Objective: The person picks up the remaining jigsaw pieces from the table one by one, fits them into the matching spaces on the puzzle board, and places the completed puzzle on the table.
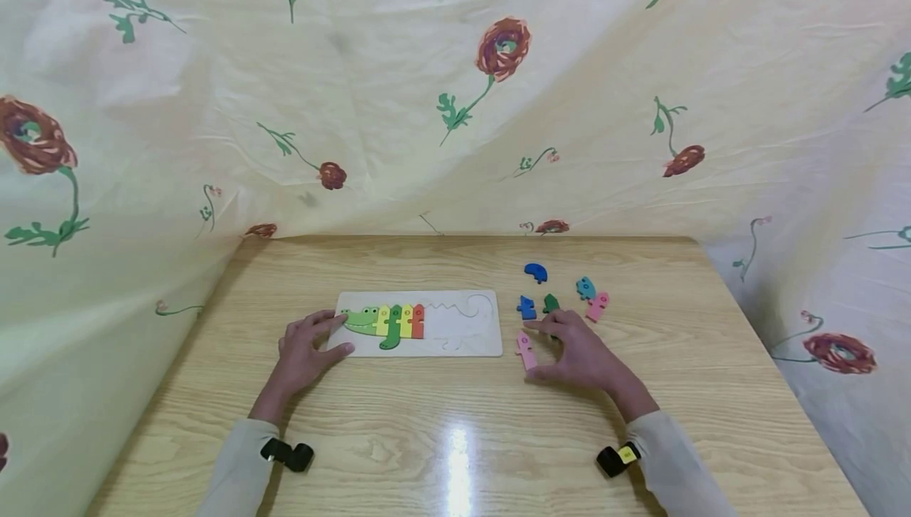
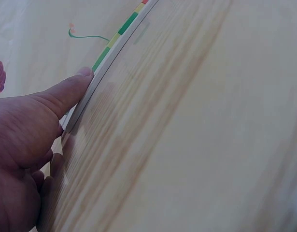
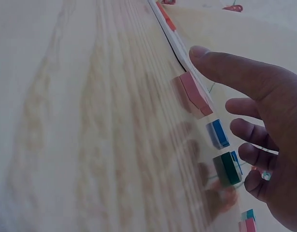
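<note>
We'd call this picking: right hand (image 1: 580, 351), fingers parted around a seemingly untouched pink puzzle piece (image 1: 526, 350), should pinch; loose-fingered left hand (image 1: 304, 351) touches crocodile board (image 1: 450, 323).

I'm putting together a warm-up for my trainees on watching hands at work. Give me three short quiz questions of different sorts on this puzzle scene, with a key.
1. Multiple choice: what colour is the rightmost fitted piece on the puzzle board?
A. Yellow
B. Red
C. Green

2. True or false: the left hand touches the board at its left end.

3. Fill in: the loose piece nearest the thumb of the right hand is coloured ____.

Key
1. B
2. True
3. Pink
</note>
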A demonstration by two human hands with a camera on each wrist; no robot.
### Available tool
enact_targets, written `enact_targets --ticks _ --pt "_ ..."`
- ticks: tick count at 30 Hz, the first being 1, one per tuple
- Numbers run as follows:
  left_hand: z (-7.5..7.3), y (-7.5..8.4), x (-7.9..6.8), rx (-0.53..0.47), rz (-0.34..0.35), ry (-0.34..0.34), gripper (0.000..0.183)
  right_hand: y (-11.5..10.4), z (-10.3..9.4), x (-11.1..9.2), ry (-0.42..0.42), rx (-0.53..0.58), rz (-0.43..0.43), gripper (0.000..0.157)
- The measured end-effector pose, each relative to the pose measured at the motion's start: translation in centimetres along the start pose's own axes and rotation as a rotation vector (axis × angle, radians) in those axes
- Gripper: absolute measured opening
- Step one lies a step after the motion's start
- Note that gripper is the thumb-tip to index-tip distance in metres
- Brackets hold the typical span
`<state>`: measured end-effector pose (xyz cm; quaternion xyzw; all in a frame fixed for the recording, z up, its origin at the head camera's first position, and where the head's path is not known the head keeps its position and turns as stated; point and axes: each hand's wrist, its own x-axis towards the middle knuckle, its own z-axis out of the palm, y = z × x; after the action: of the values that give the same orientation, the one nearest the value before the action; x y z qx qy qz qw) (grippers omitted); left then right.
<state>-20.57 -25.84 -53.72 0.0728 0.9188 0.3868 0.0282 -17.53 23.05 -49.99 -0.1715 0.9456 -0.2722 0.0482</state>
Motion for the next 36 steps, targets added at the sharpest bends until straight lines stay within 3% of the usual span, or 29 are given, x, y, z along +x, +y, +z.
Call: enact_targets --ticks 11,36 --pt "0.1 -0.1 0.0 -0.001 -0.007 -0.002 0.065 0.2 0.0 0.7 -0.077 -0.048 0.003 0.081" --pt "-0.1 0.1 0.0 0.000 0.000 -0.001 0.064 0.1 -0.4 1.5 -0.088 -0.076 -0.045 0.078"
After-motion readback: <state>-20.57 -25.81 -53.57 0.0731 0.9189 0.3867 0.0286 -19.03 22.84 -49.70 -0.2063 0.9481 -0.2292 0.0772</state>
